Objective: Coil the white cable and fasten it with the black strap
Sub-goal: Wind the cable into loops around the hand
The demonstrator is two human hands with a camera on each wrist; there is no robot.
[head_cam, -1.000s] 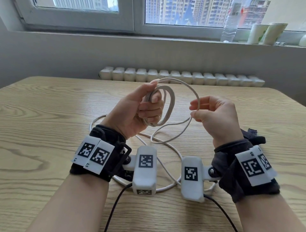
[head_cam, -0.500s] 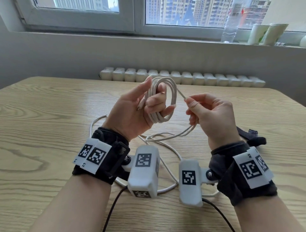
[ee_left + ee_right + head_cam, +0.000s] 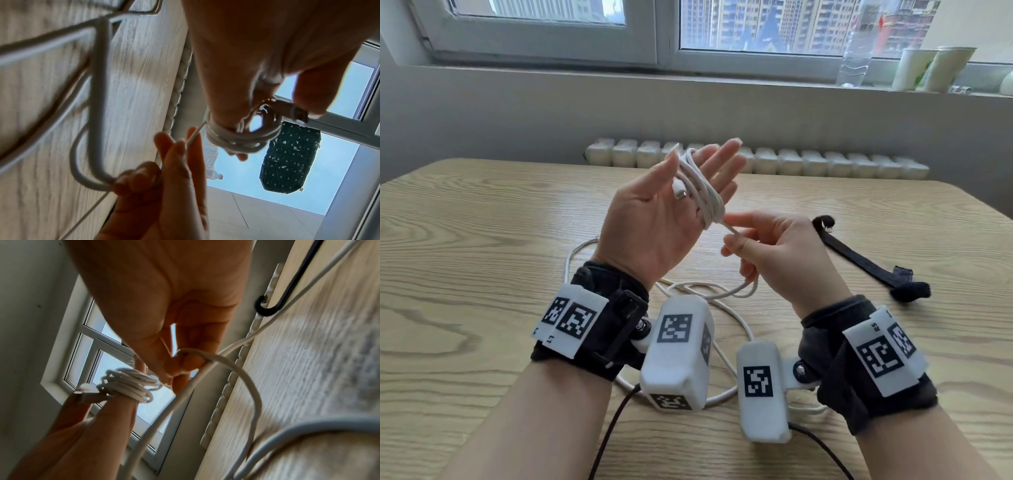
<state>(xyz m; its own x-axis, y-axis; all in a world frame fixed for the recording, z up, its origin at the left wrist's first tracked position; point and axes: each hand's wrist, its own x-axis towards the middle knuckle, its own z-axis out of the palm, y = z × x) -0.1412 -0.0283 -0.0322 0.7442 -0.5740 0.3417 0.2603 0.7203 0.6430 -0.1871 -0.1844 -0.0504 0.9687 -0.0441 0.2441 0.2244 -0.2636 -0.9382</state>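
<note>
Coiling has progressed: left hand [image 3: 671,209], half a second ago curled round the white cable [image 3: 700,186], now stands flat-fingered with turns wound about it. Right hand [image 3: 774,253] pinches the feeding strand just beside the coil. Black strap [image 3: 866,260] lies untouched beyond the coil's right side; slack remains.

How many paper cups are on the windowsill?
2. Both stand at the sill's right end, side by side: one cup just right of the water bottle, the other cup touching its right side. More may be past the frame edge.
</note>
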